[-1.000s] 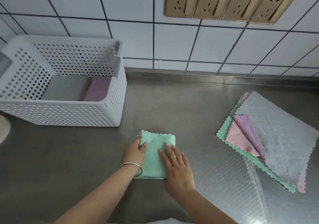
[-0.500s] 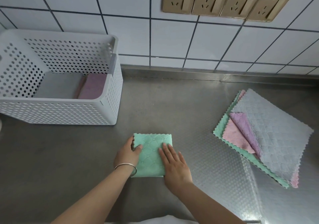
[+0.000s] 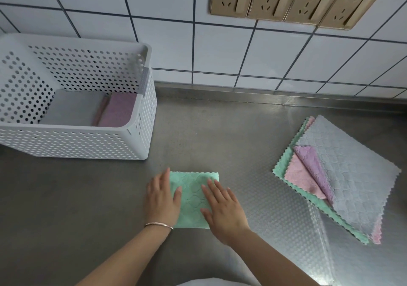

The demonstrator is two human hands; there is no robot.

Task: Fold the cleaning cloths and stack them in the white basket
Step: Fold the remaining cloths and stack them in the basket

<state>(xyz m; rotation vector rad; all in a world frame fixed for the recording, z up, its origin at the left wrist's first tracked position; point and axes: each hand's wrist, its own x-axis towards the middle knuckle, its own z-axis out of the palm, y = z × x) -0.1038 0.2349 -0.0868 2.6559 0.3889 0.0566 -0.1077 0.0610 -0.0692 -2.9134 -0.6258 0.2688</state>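
A folded green cloth (image 3: 193, 195) lies on the steel counter in front of me. My left hand (image 3: 161, 199) rests flat on its left edge, fingers straight. My right hand (image 3: 224, 208) presses flat on its right half. The white perforated basket (image 3: 72, 141) stands at the left and holds a folded purple cloth (image 3: 119, 110) with a pinkish one beside it. A pile of unfolded cloths (image 3: 343, 175) lies at the right, grey on top, with purple, pink and green beneath.
The tiled wall (image 3: 220, 50) runs along the back of the counter, with a row of gold sockets (image 3: 295, 0) above. Bare steel counter (image 3: 66, 208) lies between the basket and me.
The green cloth's raised left corner has been laid flat. My left hand has straightened its fingers onto the left edge. My right hand stays pressed on the cloth.
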